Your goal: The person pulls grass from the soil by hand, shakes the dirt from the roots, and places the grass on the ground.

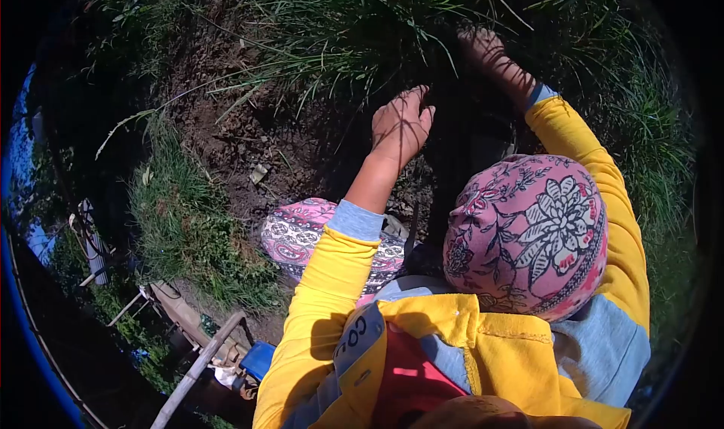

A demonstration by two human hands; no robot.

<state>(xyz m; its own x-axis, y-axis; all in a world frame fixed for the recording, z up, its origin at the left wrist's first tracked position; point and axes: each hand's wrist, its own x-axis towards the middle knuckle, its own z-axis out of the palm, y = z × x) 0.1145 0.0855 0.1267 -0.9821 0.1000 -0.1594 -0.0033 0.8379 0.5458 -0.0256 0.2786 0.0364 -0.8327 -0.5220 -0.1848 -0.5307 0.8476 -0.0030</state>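
My left hand (403,127) is bent at the wrist over dark soil, just below the overhanging grass (339,40). Its fingers are curled in, and deep shadow hides whatever they may hold. Farther up and to the right, my right hand (486,48) reaches in among the grass blades, partly shaded. Its fingers look closed too, but what is inside them cannot be made out. Bare brown soil (226,127) shows left of the hands.
My knees, in pink patterned cloth (528,236), are bent beneath my arms. Low grass (185,214) grows on the left. A wooden pole (200,369) slants at lower left, near a blue object (258,360). More grass (656,135) borders the right side.
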